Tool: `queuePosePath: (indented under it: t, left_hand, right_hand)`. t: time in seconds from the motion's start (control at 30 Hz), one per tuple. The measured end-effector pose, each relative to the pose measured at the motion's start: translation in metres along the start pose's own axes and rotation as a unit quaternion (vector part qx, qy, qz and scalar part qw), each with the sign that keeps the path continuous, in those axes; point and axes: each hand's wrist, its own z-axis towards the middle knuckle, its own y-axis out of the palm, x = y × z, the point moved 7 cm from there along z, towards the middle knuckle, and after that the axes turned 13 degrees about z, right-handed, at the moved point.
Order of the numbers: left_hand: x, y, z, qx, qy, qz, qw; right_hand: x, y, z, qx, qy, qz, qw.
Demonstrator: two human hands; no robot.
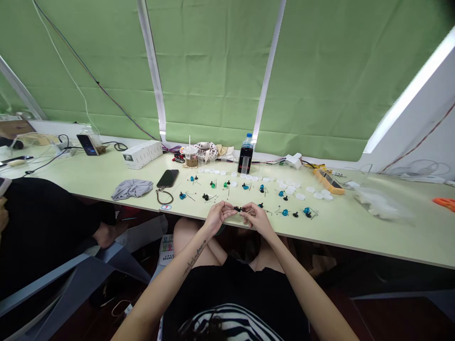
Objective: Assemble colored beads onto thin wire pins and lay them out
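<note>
At the table's front edge, my left hand (217, 217) and my right hand (256, 218) meet around a small black part (238, 209). Fingertips of both hands pinch it from either side; its exact kind is too small to make out. Just beyond lie small parts in loose groups: a blue piece (285, 212), a black piece (295, 214), a green piece (213, 185) and several more like them, with thin metal pins or keys beside them. White round caps (290, 190) are scattered behind and to the right.
On the table (355, 227) stand a dark-labelled bottle (245, 156), a drink cup (191, 157) and a white box (142, 154). A phone (168, 178), grey cloth (132, 188), yellow organizer (329, 182) and plastic bag (382, 203) lie around. Another person (46, 227) sits at left.
</note>
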Motion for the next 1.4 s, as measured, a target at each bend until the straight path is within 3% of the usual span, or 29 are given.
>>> queuePosePath:
  t: [1.4]
  left_hand:
    - [-0.0027, -0.0025, 0.001, -0.001, 0.004, 0.002, 1.0]
  right_hand:
    - [-0.0018, 0.0019, 0.0001, 0.003, 0.005, 0.014, 1.0]
